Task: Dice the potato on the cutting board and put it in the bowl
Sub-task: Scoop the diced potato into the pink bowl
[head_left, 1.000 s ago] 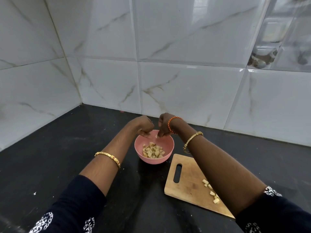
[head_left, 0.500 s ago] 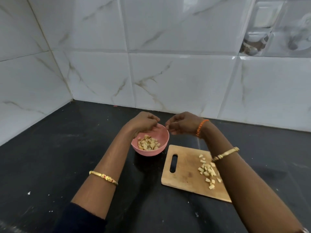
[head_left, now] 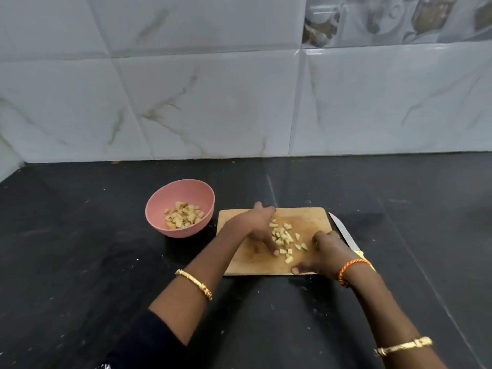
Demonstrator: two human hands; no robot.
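Head view: knife (head_left: 343, 233) beside cutting board (head_left: 306, 217).

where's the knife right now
In the head view, the knife lies on the black counter just off the cutting board's right edge, behind the right hand.

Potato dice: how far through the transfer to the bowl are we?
Done: dicing looks finished; the knife lies beside the cutting board, and a batch of dice sits in the pink bowl. In hand: the left hand and right hand flank the remaining potato pieces on the board, apparently gathering them. Left: lifting that pile into the bowl.
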